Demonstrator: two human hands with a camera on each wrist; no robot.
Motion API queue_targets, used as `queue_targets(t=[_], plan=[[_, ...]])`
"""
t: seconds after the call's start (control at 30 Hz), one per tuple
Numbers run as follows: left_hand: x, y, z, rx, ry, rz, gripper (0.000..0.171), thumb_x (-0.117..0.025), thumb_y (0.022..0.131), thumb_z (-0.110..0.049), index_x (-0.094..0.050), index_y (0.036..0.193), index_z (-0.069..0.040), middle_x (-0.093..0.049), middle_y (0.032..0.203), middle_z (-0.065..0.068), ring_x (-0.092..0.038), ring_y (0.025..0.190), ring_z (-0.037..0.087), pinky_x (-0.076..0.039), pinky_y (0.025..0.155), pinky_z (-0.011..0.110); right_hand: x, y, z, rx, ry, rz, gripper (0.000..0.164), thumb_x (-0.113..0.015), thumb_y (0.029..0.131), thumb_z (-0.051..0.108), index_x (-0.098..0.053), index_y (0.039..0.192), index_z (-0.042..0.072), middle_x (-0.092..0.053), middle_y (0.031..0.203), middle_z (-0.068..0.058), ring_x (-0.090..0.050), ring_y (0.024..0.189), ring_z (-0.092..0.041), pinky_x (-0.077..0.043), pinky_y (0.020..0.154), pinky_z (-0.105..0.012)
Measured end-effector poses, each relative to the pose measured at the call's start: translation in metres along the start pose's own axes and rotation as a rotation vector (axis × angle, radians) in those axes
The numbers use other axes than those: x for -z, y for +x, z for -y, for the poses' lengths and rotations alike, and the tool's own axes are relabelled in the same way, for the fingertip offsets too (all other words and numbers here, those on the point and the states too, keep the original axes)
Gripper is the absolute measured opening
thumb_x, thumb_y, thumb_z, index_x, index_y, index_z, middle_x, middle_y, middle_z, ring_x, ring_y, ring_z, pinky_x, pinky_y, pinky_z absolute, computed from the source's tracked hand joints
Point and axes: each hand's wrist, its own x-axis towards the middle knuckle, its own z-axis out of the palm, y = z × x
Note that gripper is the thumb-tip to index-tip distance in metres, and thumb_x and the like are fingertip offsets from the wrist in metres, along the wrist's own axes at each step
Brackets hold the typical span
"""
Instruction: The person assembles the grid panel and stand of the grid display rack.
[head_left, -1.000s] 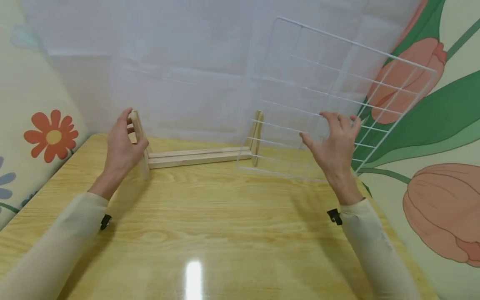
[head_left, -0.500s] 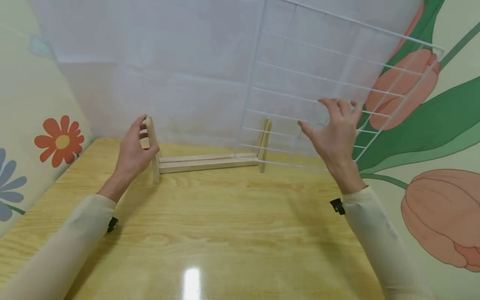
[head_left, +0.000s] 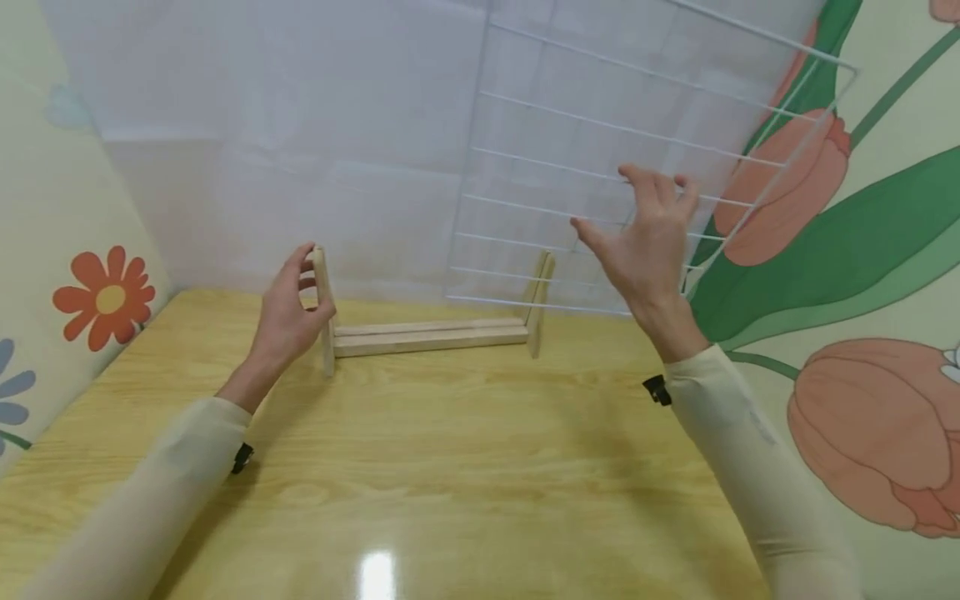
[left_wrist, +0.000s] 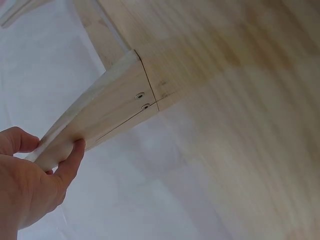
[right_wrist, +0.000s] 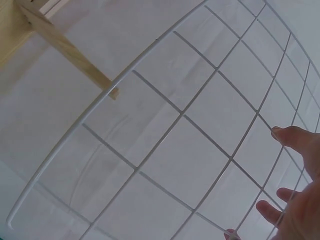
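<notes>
A low wooden stand (head_left: 431,340) with two short uprights joined by a crossbar rests on the table. My left hand (head_left: 292,312) pinches the top of its left upright between thumb and fingers. Two screw heads show on that upright (left_wrist: 107,112) in the left wrist view. Up at the right, my right hand (head_left: 648,237) holds a white wire grid panel (right_wrist: 182,114) by its wires. The panel is tilted and raised, and its lower edge overlaps the stand's right upright (head_left: 536,329) in the head view.
The wood-grain table (head_left: 420,467) spreads out in front. White sheeting (head_left: 300,150) hangs behind it. Floral walls stand on both sides, with a red flower (head_left: 110,298) at left and large tulips (head_left: 873,417) at right.
The wire grid panel has risen with my right hand and shifted a little left. My left hand has moved right, carrying the wooden stand along the table.
</notes>
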Motion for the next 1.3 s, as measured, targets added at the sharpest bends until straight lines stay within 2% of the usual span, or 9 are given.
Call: queue_targets(t=[0.17, 0.4, 0.7, 1.03, 1.13, 1.3], plan=[[-0.014, 0.001, -0.001, -0.002, -0.034, 0.011, 0.084, -0.057, 0.09, 0.008, -0.021, 0.164, -0.014, -0.04, 0.152, 0.021, -0.048, 0.13, 0.041, -0.055, 0.084, 0.057, -0.01, 0.008, 0.005, 0.002, 0.041, 0.001, 0.066, -0.092, 0.074, 0.039, -0.069, 0.126, 0.004, -0.065, 0.122, -0.016, -0.042, 0.122, -0.037, -0.028, 0.109, -0.047], [-0.03, 0.008, -0.005, -0.031, -0.075, -0.002, 0.083, -0.056, 0.09, 0.01, -0.024, 0.163, -0.014, -0.042, 0.149, 0.021, -0.049, 0.128, 0.042, -0.056, 0.082, 0.057, -0.017, 0.028, 0.013, 0.019, 0.092, -0.007, 0.064, -0.091, 0.074, 0.04, -0.07, 0.123, 0.005, -0.067, 0.118, -0.013, -0.052, 0.114, -0.032, -0.019, 0.114, -0.041], [-0.049, 0.018, -0.012, -0.038, -0.09, 0.005, 0.081, -0.055, 0.09, 0.009, -0.025, 0.162, -0.012, -0.041, 0.148, 0.022, -0.049, 0.128, 0.042, -0.056, 0.083, 0.056, -0.024, 0.048, 0.015, -0.011, 0.135, 0.001, 0.066, -0.088, 0.076, 0.047, -0.07, 0.123, 0.005, -0.065, 0.119, -0.012, -0.049, 0.116, -0.027, -0.023, 0.111, -0.034], [-0.058, 0.019, -0.015, -0.03, -0.088, 0.013, 0.081, -0.054, 0.092, 0.009, -0.021, 0.163, -0.013, -0.038, 0.149, 0.023, -0.046, 0.13, 0.042, -0.055, 0.087, 0.055, -0.041, 0.065, 0.009, -0.04, 0.237, 0.028, 0.062, -0.09, 0.075, 0.043, -0.071, 0.12, 0.005, -0.068, 0.111, -0.011, -0.057, 0.108, -0.023, -0.026, 0.108, -0.028], [-0.06, 0.02, -0.017, -0.032, -0.083, 0.008, 0.081, -0.053, 0.091, 0.01, -0.022, 0.163, -0.012, -0.039, 0.148, 0.025, -0.047, 0.129, 0.043, -0.055, 0.086, 0.055, -0.043, 0.068, 0.011, -0.051, 0.239, 0.035, 0.061, -0.091, 0.074, 0.043, -0.072, 0.119, 0.006, -0.068, 0.11, -0.01, -0.057, 0.107, -0.021, -0.026, 0.107, -0.027], [-0.065, 0.021, -0.022, -0.039, -0.063, -0.002, 0.081, -0.053, 0.09, 0.01, -0.022, 0.162, -0.009, -0.039, 0.146, 0.026, -0.047, 0.128, 0.043, -0.056, 0.085, 0.055, -0.044, 0.071, 0.014, -0.022, 0.224, 0.026, 0.062, -0.09, 0.074, 0.045, -0.072, 0.119, 0.007, -0.067, 0.111, -0.008, -0.056, 0.109, -0.02, -0.023, 0.109, -0.025]])
